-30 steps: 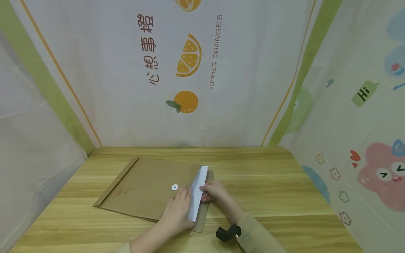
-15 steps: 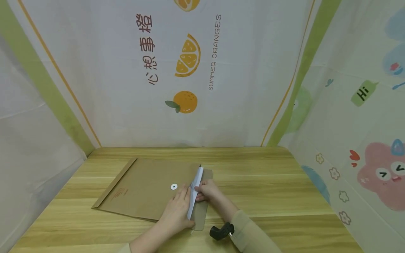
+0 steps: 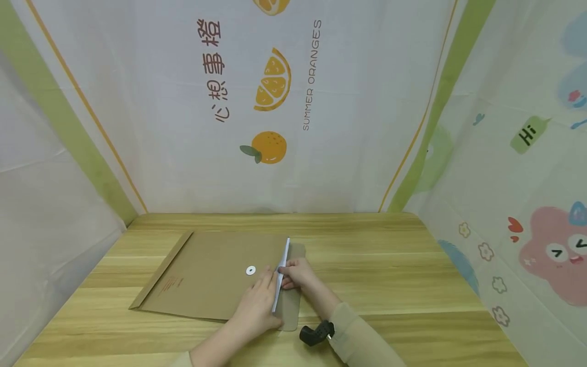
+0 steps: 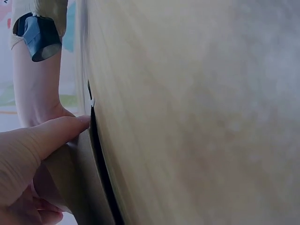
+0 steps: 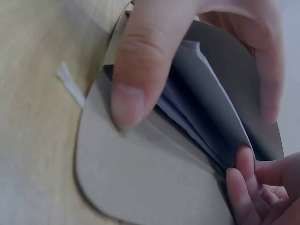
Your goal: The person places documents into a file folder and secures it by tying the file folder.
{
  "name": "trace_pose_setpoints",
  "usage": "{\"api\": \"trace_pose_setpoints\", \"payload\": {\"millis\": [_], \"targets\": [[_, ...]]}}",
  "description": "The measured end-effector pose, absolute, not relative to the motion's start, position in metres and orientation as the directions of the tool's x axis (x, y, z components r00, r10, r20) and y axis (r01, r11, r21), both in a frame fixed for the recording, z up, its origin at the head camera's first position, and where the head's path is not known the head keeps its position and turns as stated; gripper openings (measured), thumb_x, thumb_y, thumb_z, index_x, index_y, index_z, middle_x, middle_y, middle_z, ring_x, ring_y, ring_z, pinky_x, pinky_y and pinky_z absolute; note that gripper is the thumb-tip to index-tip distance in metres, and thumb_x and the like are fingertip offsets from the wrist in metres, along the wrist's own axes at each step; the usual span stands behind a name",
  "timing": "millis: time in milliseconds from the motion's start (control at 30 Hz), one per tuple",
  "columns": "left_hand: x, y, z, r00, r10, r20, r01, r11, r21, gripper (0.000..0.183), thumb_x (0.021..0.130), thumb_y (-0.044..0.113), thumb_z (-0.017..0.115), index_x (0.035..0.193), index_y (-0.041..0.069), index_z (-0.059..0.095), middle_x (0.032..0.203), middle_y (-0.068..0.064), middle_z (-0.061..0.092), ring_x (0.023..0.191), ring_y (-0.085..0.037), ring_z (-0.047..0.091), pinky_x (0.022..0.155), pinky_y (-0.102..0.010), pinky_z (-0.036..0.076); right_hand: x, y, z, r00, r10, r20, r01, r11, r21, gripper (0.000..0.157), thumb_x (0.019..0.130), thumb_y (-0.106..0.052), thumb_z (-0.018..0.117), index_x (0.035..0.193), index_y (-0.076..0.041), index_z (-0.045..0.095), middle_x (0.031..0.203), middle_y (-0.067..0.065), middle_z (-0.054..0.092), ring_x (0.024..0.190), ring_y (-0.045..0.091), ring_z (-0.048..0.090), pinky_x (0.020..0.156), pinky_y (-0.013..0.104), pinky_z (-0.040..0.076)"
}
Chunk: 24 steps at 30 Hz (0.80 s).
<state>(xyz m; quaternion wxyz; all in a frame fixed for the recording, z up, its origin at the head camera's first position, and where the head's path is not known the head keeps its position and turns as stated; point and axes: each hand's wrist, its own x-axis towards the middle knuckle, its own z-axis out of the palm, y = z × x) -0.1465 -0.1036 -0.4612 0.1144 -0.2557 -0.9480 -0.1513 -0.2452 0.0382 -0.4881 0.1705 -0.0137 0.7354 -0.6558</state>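
A brown kraft document envelope (image 3: pixel 211 275) lies on the table, its flap (image 3: pixel 290 313) unfolded to the right. White folded paper (image 3: pixel 277 298) stands in its mouth, with only a narrow strip showing in the head view. My right hand (image 3: pixel 298 273) pinches the paper's outer edge between thumb and fingers. My left hand (image 3: pixel 256 306) rests on the envelope beside the mouth, fingers laid straight over the front panel. In the right wrist view, the left thumb (image 5: pixel 140 70) touches the flap's side, and the paper (image 5: pixel 206 93) sits inside the gap.
A white button (image 3: pixel 250 270) sits on the envelope's front, and a white string end (image 5: pixel 70 84) sticks out beside the flap. A black camera mount (image 3: pixel 317 333) is worn on the right wrist. Printed cloth walls (image 3: pixel 357 127) stand behind and beside the wooden table (image 3: pixel 390 285).
My right hand has moved left with the paper, which has gone deeper into the envelope; its visible strip is narrower. The envelope has shifted slightly left. The left hand stays nearly still.
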Motion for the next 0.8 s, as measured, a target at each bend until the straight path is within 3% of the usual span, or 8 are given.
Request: {"api": "trace_pose_setpoints", "payload": {"millis": [333, 633, 800], "targets": [[-0.1462, -0.1059, -0.4598, -0.852, 0.455, 0.259, 0.514, 0.822, 0.245, 0.103, 0.056, 0.032, 0.092, 0.131, -0.018, 0.042, 0.139, -0.034, 0.038, 0.128, -0.044, 0.039, 0.089, -0.060, 0.044, -0.2448, 0.0300, -0.4833, -0.944, -0.228, -0.240, 0.198, 0.192, -0.961, 0.024, 0.088, 0.005, 0.056, 0.068, -0.007, 0.052, 0.055, 0.002, 0.054, 0.044, 0.007, 0.055, 0.043, 0.019, 0.048], [-0.1477, -0.1081, -0.4616, -0.854, 0.448, 0.266, 0.511, 0.818, 0.263, 0.106, 0.055, 0.031, 0.092, 0.132, -0.020, 0.040, 0.139, -0.034, 0.038, 0.131, -0.045, 0.035, 0.092, -0.062, 0.042, -0.2428, 0.0292, -0.4860, -0.963, -0.225, -0.147, 0.101, 0.204, -0.974, 0.017, 0.088, 0.003, 0.059, 0.071, 0.000, 0.060, 0.047, -0.004, 0.046, 0.039, 0.004, 0.040, 0.038, 0.013, 0.033], [-0.1468, -0.1077, -0.4610, -0.856, 0.447, 0.259, 0.506, 0.826, 0.249, 0.106, 0.055, 0.034, 0.091, 0.132, -0.018, 0.041, 0.140, -0.033, 0.038, 0.133, -0.042, 0.033, 0.093, -0.060, 0.041, -0.2418, 0.0311, -0.4883, -0.951, -0.273, -0.146, 0.093, 0.197, -0.976, 0.014, 0.088, 0.005, 0.057, 0.074, 0.002, 0.061, 0.051, -0.002, 0.050, 0.039, 0.003, 0.037, 0.038, 0.014, 0.031]]}}
